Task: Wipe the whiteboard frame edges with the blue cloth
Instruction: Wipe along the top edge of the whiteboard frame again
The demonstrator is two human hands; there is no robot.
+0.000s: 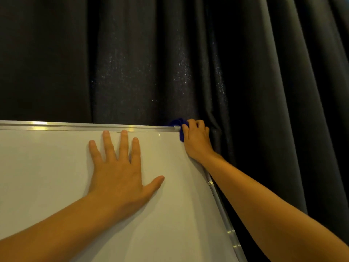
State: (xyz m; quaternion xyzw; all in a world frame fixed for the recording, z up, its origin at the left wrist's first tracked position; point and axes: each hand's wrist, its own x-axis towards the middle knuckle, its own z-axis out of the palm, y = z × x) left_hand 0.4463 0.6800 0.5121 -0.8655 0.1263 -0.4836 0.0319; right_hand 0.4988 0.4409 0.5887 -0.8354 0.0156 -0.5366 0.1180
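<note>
A whiteboard (47, 176) fills the lower left, with a silver metal frame (79, 126) along its top edge and down its right edge. My left hand (119, 171) lies flat on the white surface, fingers spread, holding nothing. At the board's top right corner, my right hand (196, 140) grips the blue cloth (178, 122) and presses it over the frame corner. Most of the cloth is hidden under my fingers.
A dark pleated curtain (188, 63) hangs right behind the board and covers the whole background. The frame's right edge (224, 218) runs down beside my right forearm, close to the curtain folds.
</note>
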